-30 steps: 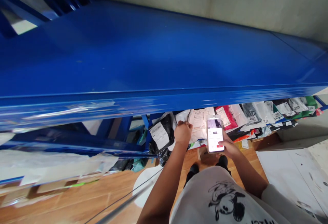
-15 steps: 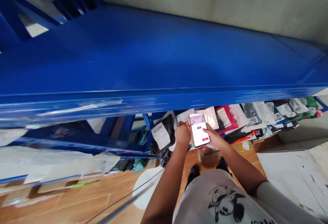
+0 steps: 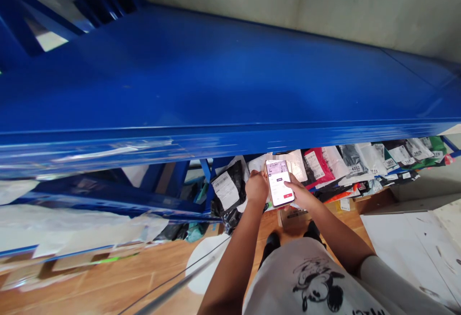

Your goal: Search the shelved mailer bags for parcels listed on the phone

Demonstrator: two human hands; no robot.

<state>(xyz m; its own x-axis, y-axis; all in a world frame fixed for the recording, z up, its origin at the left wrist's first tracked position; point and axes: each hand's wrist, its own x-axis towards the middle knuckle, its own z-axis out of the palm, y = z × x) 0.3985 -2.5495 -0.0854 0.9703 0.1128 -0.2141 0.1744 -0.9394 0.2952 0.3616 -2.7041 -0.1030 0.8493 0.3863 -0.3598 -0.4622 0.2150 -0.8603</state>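
Note:
A smartphone with a lit screen is in my right hand, which wraps its right side with the thumb over the glass. The screen has a picture strip at the top and a red button low down. Close against the phone's left edge is my left hand, its fingers curled closed; what they hold, if anything, is hidden. Beneath and behind the phone lie pale plastic mailer bags. A black parcel with a white barcode label rests just left of my left hand.
A wide blue metal shelf spans the view above my hands. On the lower shelf to the right stands a row of labelled bags, including a pink bag and a grey bag. A cardboard box sits on the wooden floor.
My right thumb has shifted slightly left over the phone screen. The left hand and the parcels look unmoved.

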